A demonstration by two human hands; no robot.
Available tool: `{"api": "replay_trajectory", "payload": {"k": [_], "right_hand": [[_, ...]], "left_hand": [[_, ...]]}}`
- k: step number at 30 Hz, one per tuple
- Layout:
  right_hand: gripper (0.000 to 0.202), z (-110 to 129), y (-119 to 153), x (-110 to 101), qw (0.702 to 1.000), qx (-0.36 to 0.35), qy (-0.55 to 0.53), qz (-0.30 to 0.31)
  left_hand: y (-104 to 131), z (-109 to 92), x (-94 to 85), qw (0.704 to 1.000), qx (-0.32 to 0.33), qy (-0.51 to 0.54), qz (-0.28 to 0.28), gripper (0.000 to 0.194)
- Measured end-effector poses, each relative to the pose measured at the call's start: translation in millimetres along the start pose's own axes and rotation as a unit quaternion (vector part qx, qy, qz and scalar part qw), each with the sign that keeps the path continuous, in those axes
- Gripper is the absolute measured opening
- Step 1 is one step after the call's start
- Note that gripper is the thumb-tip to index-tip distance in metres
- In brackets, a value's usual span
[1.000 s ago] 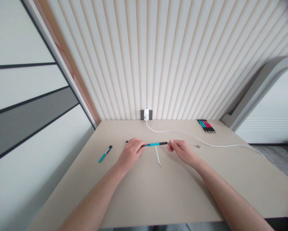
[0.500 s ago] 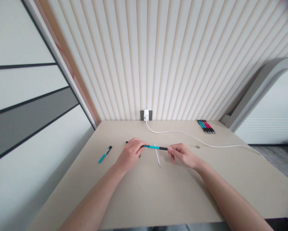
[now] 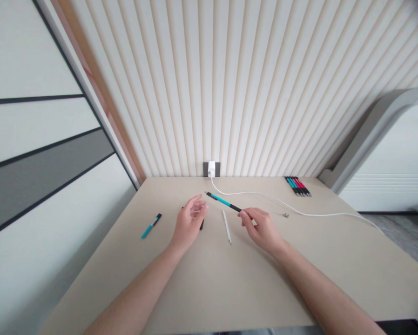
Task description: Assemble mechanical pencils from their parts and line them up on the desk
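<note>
My right hand (image 3: 260,226) pinches the black end of a blue and black pen (image 3: 224,201), which slants up to the left above the table (image 3: 209,288). Just left of the pen's raised tip is my left hand (image 3: 189,219), its fingers apart and curved, holding nothing. Partly hidden behind that hand lies a black item (image 3: 202,224). A thin white rod with a pointed end (image 3: 226,227) rests on the table between my hands. Farther left lies a blue and black piece (image 3: 151,226).
Several blue, red and black pens (image 3: 298,186) lie side by side at the back right. Small metallic bits (image 3: 286,215) are right of my right hand. A white cable (image 3: 265,194) runs from a charger (image 3: 212,169) across the table's back to its right edge.
My left hand has let go of the pen and opened. The pen's left end has swung up and away, still held in my right hand.
</note>
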State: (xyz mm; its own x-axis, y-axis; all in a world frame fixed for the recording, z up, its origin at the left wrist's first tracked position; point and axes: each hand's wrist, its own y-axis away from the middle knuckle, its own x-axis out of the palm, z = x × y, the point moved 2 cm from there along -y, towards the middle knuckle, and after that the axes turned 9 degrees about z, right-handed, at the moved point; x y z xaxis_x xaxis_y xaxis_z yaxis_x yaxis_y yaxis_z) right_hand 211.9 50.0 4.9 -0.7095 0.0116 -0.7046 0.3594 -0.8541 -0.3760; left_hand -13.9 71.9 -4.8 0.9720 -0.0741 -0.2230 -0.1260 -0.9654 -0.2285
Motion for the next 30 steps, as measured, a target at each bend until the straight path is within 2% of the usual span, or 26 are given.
{"api": "replay_trajectory", "payload": {"k": [4,8,16,23,30], "right_hand": [[0.031,4.4,1.3,12.8,0.997,-0.033,0.069,0.031],[0.028,12.3,1.8,22.3,0.985,-0.072,0.132,0.079],[0.027,24.6,6.7,34.1,0.963,-0.103,0.236,0.085],[0.029,34.5,12.1,36.7,0.96,-0.14,0.207,0.124],[0.033,34.0,8.1,28.3,0.966,-0.113,0.198,0.12]], "left_hand": [[4.0,0.6,13.7,0.98,-0.068,0.181,0.039,0.067],[7.2,-5.4,17.8,0.965,-0.079,0.245,0.056,0.082],[9.5,-16.7,18.3,0.975,-0.038,0.205,0.074,0.081],[13.4,-22.2,20.0,0.977,-0.026,0.175,0.116,0.067],[18.7,-25.5,25.7,0.974,-0.007,0.16,0.16,0.076]]}}
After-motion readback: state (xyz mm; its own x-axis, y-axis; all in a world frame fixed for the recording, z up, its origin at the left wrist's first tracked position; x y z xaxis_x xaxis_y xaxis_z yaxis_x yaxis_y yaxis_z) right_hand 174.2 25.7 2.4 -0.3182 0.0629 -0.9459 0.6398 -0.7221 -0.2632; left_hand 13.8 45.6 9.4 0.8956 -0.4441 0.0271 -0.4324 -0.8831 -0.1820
